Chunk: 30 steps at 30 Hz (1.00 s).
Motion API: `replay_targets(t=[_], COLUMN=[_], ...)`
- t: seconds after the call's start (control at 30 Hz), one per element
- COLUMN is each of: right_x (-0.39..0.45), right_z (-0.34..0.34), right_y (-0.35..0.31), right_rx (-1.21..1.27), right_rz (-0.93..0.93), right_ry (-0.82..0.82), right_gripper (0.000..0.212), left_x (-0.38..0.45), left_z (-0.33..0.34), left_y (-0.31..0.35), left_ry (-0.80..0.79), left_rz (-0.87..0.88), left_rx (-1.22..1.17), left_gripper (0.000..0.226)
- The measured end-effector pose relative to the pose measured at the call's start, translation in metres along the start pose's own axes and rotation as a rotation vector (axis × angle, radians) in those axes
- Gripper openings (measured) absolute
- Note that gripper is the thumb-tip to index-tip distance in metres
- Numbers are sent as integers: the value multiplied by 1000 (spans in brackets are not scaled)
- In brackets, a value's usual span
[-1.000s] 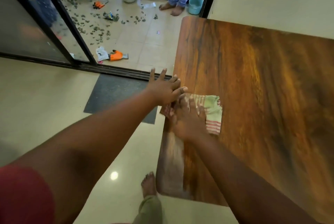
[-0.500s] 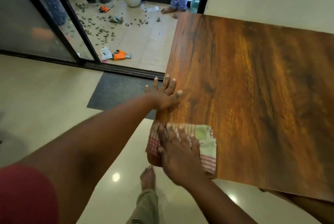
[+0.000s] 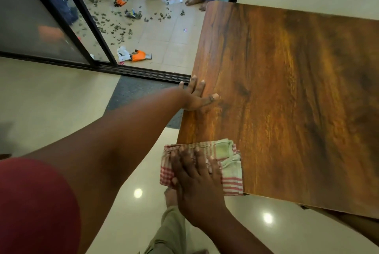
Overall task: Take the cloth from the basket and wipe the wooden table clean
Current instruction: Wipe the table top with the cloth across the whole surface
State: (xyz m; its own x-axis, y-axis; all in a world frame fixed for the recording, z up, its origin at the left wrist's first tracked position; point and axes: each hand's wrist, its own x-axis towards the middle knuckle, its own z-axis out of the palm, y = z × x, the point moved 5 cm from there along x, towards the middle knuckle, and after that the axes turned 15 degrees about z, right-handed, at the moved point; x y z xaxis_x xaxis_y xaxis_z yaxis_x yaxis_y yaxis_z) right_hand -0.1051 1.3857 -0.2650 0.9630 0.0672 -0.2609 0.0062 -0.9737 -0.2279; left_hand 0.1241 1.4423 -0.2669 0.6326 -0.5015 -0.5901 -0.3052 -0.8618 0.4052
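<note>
Right hand (image 3: 196, 184) is pressing checked cloth (image 3: 227, 163) flat-fingered, seemingly, on worktop (image 3: 297, 100) corner, left hand (image 3: 194, 98) resting spread at its edge.

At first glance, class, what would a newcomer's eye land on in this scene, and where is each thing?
First, the glossy wooden table filling the right side, with a right hand pressing a red-checked cloth flat on its near left corner. The left hand rests open on the table's left edge. Beyond the sliding door, leaf litter and an orange glove lie on the balcony tiles.

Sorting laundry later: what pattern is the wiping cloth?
Red-and-white checks with pale green panels, head view: cloth.
</note>
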Motion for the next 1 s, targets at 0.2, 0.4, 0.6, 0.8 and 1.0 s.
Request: replay_targets(t=[0.2,0.4,0.6,0.8,1.0], right_x=[-1,-29,-65,-55,-14], right_z=[2,-14,-37,-26,-2], right_y=[3,79,216,161,33], right_rx=[-7,-77,-131,-23,-25], right_rz=[-33,-31,164,214,-28], right_ry=[2,24,126,168,47], right_gripper=[56,59,47,47,60], left_x=[1,0,0,1,1], left_z=[1,4,4,3,2], left_y=[1,-2,-4,-3,-1], left_ry=[-9,46,55,61,59], left_rz=[-18,18,17,12,-11], left_rx=[18,61,97,103,113], left_gripper=[115,105,111,120,114])
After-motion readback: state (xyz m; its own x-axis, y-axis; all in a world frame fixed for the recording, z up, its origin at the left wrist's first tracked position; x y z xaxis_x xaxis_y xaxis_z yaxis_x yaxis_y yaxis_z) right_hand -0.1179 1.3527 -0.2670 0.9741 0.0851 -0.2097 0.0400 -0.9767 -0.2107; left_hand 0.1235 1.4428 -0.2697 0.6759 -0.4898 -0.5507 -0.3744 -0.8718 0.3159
